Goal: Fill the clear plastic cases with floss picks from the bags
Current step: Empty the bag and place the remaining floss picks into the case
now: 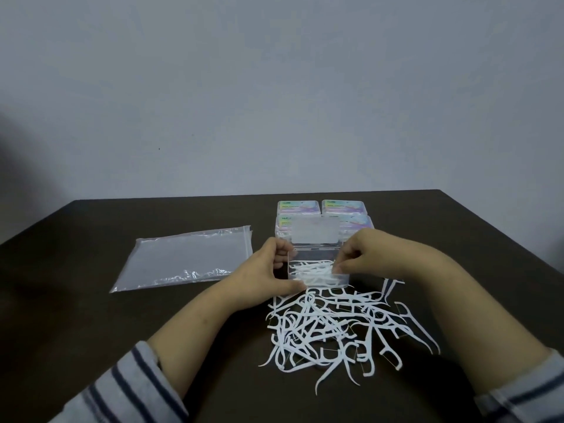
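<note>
Hands work at an open clear case (317,264) near the middle of the dark table (91,315). Left hand (271,270) grips the case's left wall, with the thumb along the near edge and the fingers curled around the far corner. Right hand (363,254) reaches over the right wall, its fingertips pinched together on floss picks (314,271) lying inside the case. The hinged lid (316,236) stands upright at the back. Loose floss picks (341,328) lie in a tangled pile on the table just in front of the case, between the forearms. An empty plastic bag (186,257) lies flat to the left, apart from the case. Four closed cases with coloured labels (343,209) stand directly behind the open lid, in two rows. Striped sleeves (128,389) cover both forearms.
</note>
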